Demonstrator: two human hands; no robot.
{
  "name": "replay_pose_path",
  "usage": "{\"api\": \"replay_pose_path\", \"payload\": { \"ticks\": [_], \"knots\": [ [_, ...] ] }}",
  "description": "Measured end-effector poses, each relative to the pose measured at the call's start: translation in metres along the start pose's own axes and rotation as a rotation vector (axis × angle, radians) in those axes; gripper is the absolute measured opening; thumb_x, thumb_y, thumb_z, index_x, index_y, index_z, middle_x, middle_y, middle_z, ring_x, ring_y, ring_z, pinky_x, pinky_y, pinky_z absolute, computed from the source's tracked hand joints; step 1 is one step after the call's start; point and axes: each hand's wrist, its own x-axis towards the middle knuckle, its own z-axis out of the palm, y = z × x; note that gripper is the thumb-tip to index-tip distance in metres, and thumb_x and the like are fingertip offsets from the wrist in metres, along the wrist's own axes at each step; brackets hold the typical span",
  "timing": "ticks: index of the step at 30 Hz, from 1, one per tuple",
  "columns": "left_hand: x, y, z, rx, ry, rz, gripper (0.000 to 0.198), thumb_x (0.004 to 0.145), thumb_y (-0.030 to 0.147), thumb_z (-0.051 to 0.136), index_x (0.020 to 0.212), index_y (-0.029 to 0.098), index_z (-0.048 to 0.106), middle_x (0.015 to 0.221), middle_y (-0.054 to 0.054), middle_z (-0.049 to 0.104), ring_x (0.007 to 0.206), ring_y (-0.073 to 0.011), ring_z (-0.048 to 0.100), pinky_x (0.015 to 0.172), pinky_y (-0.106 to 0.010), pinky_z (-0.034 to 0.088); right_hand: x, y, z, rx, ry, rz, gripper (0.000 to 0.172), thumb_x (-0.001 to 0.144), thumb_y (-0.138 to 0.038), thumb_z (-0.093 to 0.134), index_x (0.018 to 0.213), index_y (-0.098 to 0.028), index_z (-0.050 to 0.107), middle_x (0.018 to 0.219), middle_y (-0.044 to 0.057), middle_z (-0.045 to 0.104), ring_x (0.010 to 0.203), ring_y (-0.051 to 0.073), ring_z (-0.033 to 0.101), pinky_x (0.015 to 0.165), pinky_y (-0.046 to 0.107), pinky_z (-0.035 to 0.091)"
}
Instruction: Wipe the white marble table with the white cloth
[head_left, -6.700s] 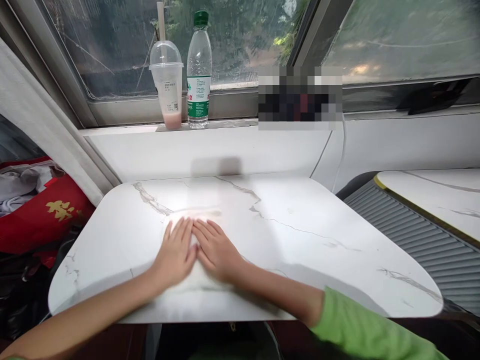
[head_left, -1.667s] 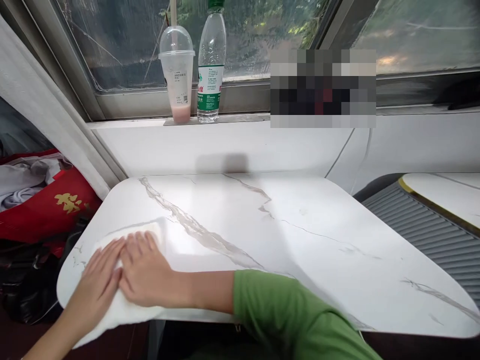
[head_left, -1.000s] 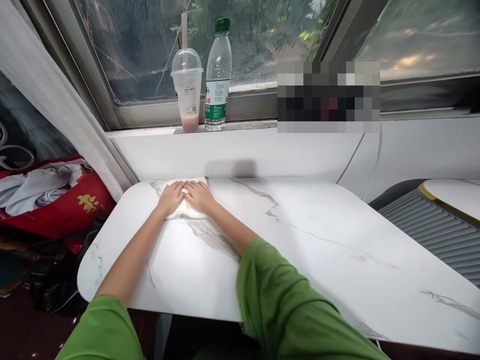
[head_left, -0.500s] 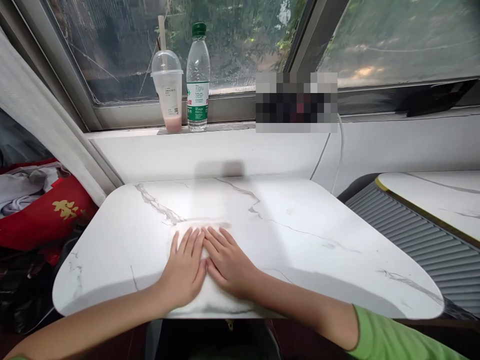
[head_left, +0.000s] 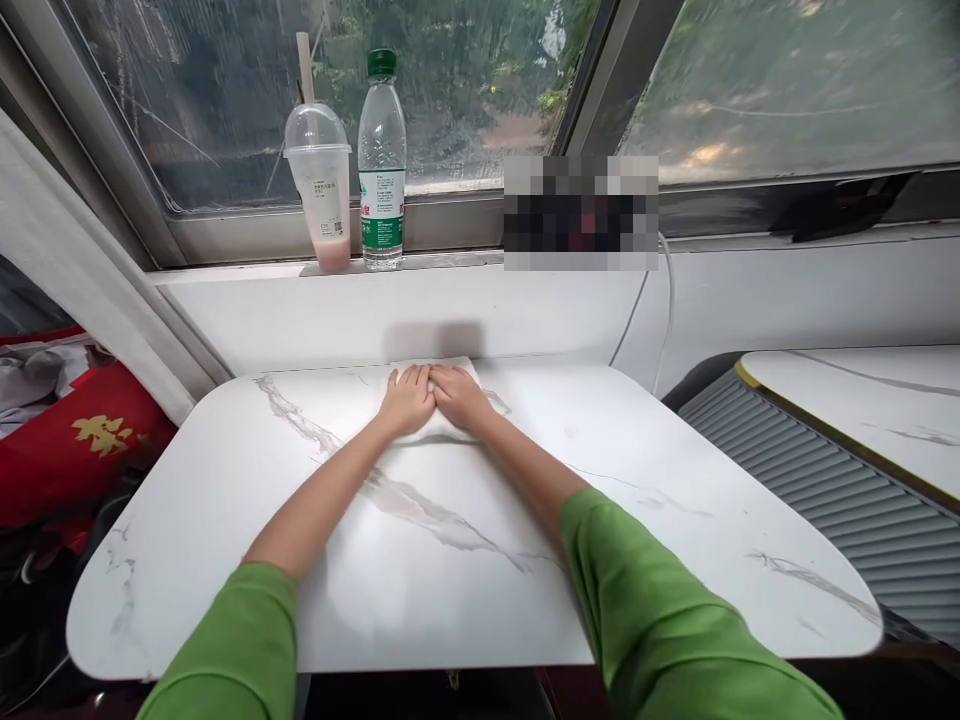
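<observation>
Both your arms stretch straight out, green sleeves at the bottom of the frame. Your left hand [head_left: 407,397] and right hand [head_left: 458,395] lie palm down, side by side and touching, on the white cloth [head_left: 441,430] at the far edge of the bench [head_left: 675,560], upper centre of the frame. Fingers [head_left: 397,378] flat and pressed together, not pinching; they just press the cloth down.

Half a second ago the hands and cloth sat at the near edge, lower centre, arms bent; now they are pushed to the far edge, close under the white wall. Earlier still they were at the left near corner, then the far left.

Cloth: soft, white, folded to a rough rectangle, mostly hidden under your hands. Bench: glossy white marble look, grey veins, rounded corners. On the sill, upper left: a clear domed cup [head_left: 319,190] with a straw and a pink rest at the bottom, touching or just beside a clear plastic bottle [head_left: 382,170] with green cap and label. Red bag [head_left: 75,450] with gold print at far left.
</observation>
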Motion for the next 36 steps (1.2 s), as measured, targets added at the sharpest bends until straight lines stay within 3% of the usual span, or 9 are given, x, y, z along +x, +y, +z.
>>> {"api": "replay_pose_path", "payload": {
  "ticks": [4, 9, 13, 17, 21, 25, 30, 36],
  "knots": [
    [0.004, 0.005, 0.004, 0.011, 0.024, -0.036, 0.05, 0.091, 0.017, 0.026, 0.138, 0.004, 0.032, 0.143, -0.014, 0.037, 0.134, -0.0227, 0.029, 0.113, -0.044, 0.014, 0.003, 0.006, -0.001, 0.005, 0.008, 0.002, 0.048, 0.082, -0.007, 0.029, 0.122, -0.008, 0.053, 0.13, 0.012, 0.055, 0.121, 0.02, 0.047, 0.102, 0.034, 0.031],
    [-0.029, 0.028, 0.005, 0.028, -0.028, 0.002, 0.053, 0.092, 0.021, 0.028, 0.141, 0.001, 0.029, 0.146, -0.014, 0.034, 0.136, -0.0234, 0.026, 0.114, -0.043, 0.011, -0.04, 0.001, -0.005, -0.003, -0.005, -0.01, 0.05, 0.083, -0.013, 0.031, 0.129, -0.007, 0.049, 0.136, 0.013, 0.049, 0.129, 0.022, 0.04, 0.108, 0.04, 0.026],
    [-0.065, 0.076, 0.007, 0.064, -0.065, 0.043, 0.056, 0.093, 0.026, 0.025, 0.142, -0.001, 0.025, 0.148, -0.015, 0.028, 0.138, -0.0275, 0.02, 0.113, -0.048, 0.01, -0.103, 0.01, -0.018, -0.005, 0.038, -0.077, 0.051, 0.083, -0.016, 0.03, 0.129, -0.01, 0.051, 0.135, 0.011, 0.051, 0.128, 0.023, 0.042, 0.108, 0.043, 0.029],
    [-0.089, 0.135, 0.012, 0.061, -0.152, 0.175, 0.059, 0.094, 0.03, 0.02, 0.143, -0.003, 0.02, 0.149, -0.018, 0.023, 0.139, -0.031, 0.017, 0.112, -0.053, 0.012, -0.175, 0.033, -0.041, -0.029, 0.098, -0.119, 0.05, 0.085, -0.019, 0.031, 0.132, -0.016, 0.049, 0.129, 0.01, 0.056, 0.123, 0.024, 0.049, 0.104, 0.047, 0.037],
    [-0.087, 0.19, 0.023, 0.026, -0.158, 0.354, 0.065, 0.094, 0.035, 0.021, 0.142, -0.007, 0.018, 0.148, -0.022, 0.023, 0.138, -0.0346, 0.017, 0.111, -0.055, 0.014, -0.236, 0.067, -0.065, -0.084, 0.175, -0.063, 0.051, 0.087, -0.02, 0.034, 0.137, -0.024, 0.043, 0.124, 0.007, 0.061, 0.115, 0.025, 0.055, 0.099, 0.049, 0.043],
    [-0.065, 0.229, 0.037, -0.034, -0.157, 0.45, 0.063, 0.093, 0.035, 0.019, 0.142, -0.004, 0.021, 0.147, -0.018, 0.028, 0.137, -0.0311, 0.022, 0.112, -0.052, 0.014, -0.269, 0.103, -0.079, -0.103, 0.264, 0.052, 0.052, 0.086, -0.017, 0.038, 0.135, -0.032, 0.047, 0.117, 0.006, 0.064, 0.11, 0.026, 0.059, 0.097, 0.045, 0.045],
    [-0.035, 0.236, 0.049, -0.077, -0.165, 0.471, 0.061, 0.092, 0.033, 0.019, 0.142, -0.003, 0.022, 0.147, -0.016, 0.029, 0.137, -0.0276, 0.022, 0.113, -0.048, 0.012, -0.258, 0.131, -0.078, -0.12, 0.27, 0.135, 0.047, 0.083, -0.017, 0.037, 0.124, -0.027, 0.058, 0.112, 0.009, 0.066, 0.108, 0.027, 0.059, 0.094, 0.044, 0.046],
    [0.028, 0.192, 0.06, -0.057, -0.166, 0.399, 0.058, 0.092, 0.03, 0.024, 0.141, 0.0, 0.024, 0.147, -0.014, 0.03, 0.136, -0.0246, 0.024, 0.113, -0.046, 0.012, -0.174, 0.151, -0.064, -0.115, 0.223, 0.123, 0.043, 0.079, -0.02, 0.035, 0.112, -0.015, 0.063, 0.114, 0.012, 0.065, 0.108, 0.028, 0.058, 0.094, 0.045, 0.044]
  ]
}}
